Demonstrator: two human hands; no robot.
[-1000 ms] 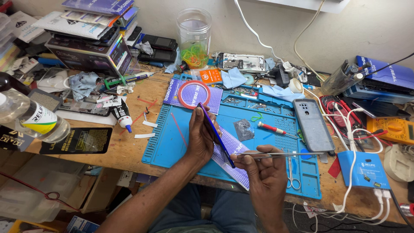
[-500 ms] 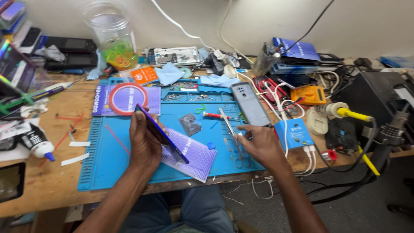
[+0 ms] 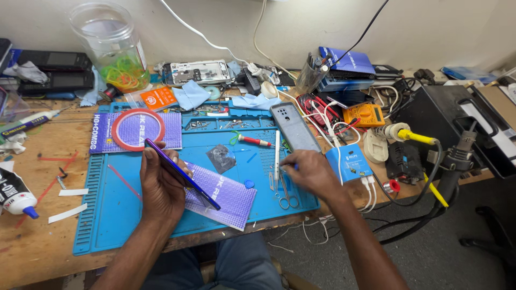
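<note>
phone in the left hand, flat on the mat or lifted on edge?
Lifted on edge. The left hand grips the phone tilted, its thin side facing the camera, above the blue mat.

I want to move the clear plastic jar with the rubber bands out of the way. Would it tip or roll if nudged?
The tall clear plastic jar stands upright near the wall and is mostly empty, with bands only at the bottom, so it is probably light and might tip if pushed high up. Being round, it would likely roll once on its side.

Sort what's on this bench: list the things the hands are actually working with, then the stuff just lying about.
In use:
left hand holding the phone
right hand at the tweezers
blue mat

Lying about:
scissors
red screwdriver
tape roll
plastic jar
yellow meter
glue bottle
</note>
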